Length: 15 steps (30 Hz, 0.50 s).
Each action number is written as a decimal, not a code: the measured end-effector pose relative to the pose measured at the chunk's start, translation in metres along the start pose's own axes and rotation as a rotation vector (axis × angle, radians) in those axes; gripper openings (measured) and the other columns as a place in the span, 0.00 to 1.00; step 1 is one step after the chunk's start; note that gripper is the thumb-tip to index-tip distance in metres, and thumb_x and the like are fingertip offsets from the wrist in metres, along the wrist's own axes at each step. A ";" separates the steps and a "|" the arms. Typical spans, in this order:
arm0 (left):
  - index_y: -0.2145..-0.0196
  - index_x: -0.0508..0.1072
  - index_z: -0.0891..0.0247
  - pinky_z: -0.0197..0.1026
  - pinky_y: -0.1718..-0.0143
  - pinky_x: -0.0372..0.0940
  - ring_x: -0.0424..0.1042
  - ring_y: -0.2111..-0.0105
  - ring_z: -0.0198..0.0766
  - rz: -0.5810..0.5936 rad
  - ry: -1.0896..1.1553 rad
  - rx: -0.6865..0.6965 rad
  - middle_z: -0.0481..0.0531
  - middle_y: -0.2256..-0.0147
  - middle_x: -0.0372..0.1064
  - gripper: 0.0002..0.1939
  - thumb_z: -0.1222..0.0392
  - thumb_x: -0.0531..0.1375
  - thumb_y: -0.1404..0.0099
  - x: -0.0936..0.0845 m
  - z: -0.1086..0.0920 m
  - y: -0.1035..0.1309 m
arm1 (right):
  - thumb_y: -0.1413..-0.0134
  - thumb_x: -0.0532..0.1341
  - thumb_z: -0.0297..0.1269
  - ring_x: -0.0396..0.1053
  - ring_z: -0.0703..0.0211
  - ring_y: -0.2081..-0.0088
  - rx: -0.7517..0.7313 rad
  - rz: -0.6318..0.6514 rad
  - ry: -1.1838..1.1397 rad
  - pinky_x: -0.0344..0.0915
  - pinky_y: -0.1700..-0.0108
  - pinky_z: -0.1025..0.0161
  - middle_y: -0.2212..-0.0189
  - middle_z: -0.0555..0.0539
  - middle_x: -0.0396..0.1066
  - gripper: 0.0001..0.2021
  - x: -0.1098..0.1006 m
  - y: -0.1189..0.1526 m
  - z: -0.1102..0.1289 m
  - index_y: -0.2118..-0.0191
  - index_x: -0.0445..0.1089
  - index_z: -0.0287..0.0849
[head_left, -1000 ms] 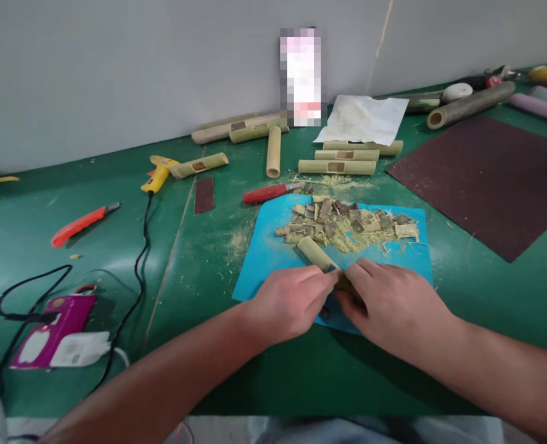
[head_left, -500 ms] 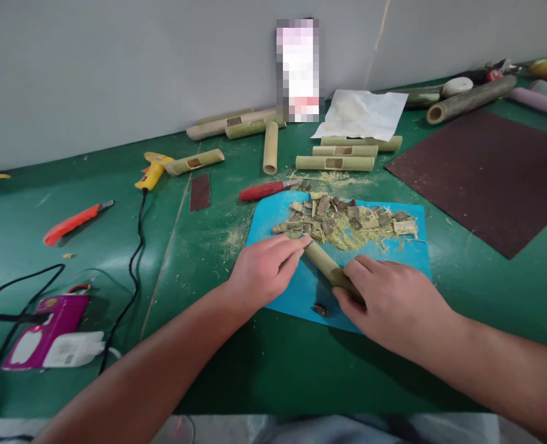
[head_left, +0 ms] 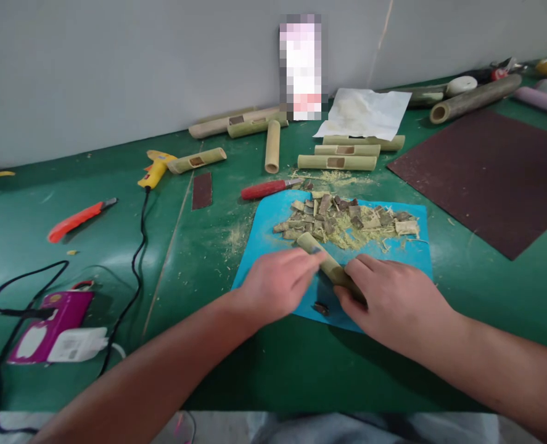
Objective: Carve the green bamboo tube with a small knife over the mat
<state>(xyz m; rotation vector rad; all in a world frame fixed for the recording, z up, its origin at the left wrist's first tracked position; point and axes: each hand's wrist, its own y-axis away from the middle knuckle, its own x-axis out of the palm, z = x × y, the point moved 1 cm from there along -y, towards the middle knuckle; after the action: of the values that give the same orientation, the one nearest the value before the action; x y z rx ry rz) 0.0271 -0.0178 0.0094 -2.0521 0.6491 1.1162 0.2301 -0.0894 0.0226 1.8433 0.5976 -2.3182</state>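
Observation:
A short green bamboo tube [head_left: 311,245] slants over a blue sheet [head_left: 264,216]. My right hand [head_left: 393,296] is wrapped round the tube's near end. The fingers of my left hand [head_left: 280,283] are pressed together on the tube's upper side, slightly blurred, with a small dark piece at the fingertips that I cannot make out. Bamboo chips and shavings [head_left: 347,221] lie on the sheet beyond the tube. A dark scrap [head_left: 320,308] lies between my hands.
Behind the sheet lie a red-handled knife [head_left: 264,189] and cut bamboo tubes [head_left: 337,163]. At left are a yellow corded tool [head_left: 154,171], an orange knife [head_left: 76,222] and a purple power bank [head_left: 63,317]. A brown sheet [head_left: 481,179] lies right.
My left hand has slid along the tube towards my right hand, uncovering the tube's far end. My right hand keeps its hold. The view has shifted slightly.

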 end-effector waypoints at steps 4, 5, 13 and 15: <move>0.45 0.74 0.66 0.35 0.70 0.70 0.76 0.70 0.35 0.114 0.041 0.102 0.51 0.69 0.76 0.18 0.60 0.48 0.23 0.004 -0.010 0.004 | 0.43 0.58 0.35 0.59 0.64 0.80 -0.001 0.000 -0.007 0.44 0.75 0.61 0.79 0.51 0.65 0.08 0.000 0.001 0.000 0.73 0.65 0.42; 0.46 0.74 0.66 0.35 0.69 0.70 0.76 0.69 0.35 0.093 0.035 0.087 0.52 0.68 0.76 0.18 0.60 0.49 0.23 0.003 -0.008 0.004 | 0.42 0.58 0.36 0.58 0.64 0.80 0.000 -0.003 -0.007 0.44 0.75 0.61 0.79 0.51 0.65 0.09 0.000 0.001 0.000 0.73 0.65 0.42; 0.48 0.76 0.67 0.37 0.61 0.73 0.78 0.62 0.38 -0.052 0.006 -0.059 0.55 0.61 0.79 0.15 0.62 0.54 0.25 -0.001 0.006 0.000 | 0.42 0.58 0.37 0.57 0.64 0.80 0.002 -0.005 -0.012 0.44 0.75 0.61 0.79 0.51 0.65 0.10 0.001 0.002 -0.001 0.74 0.65 0.43; 0.48 0.75 0.66 0.36 0.65 0.72 0.77 0.66 0.36 0.028 0.038 -0.001 0.53 0.65 0.78 0.16 0.60 0.52 0.24 0.002 -0.003 0.001 | 0.42 0.58 0.36 0.58 0.64 0.80 0.005 -0.002 -0.010 0.44 0.75 0.61 0.79 0.51 0.65 0.09 0.002 0.001 -0.001 0.73 0.65 0.43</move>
<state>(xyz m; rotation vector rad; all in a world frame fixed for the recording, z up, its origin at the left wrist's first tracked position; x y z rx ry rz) 0.0283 -0.0208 0.0084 -2.0753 0.6975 1.0960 0.2306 -0.0900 0.0203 1.8333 0.5940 -2.3308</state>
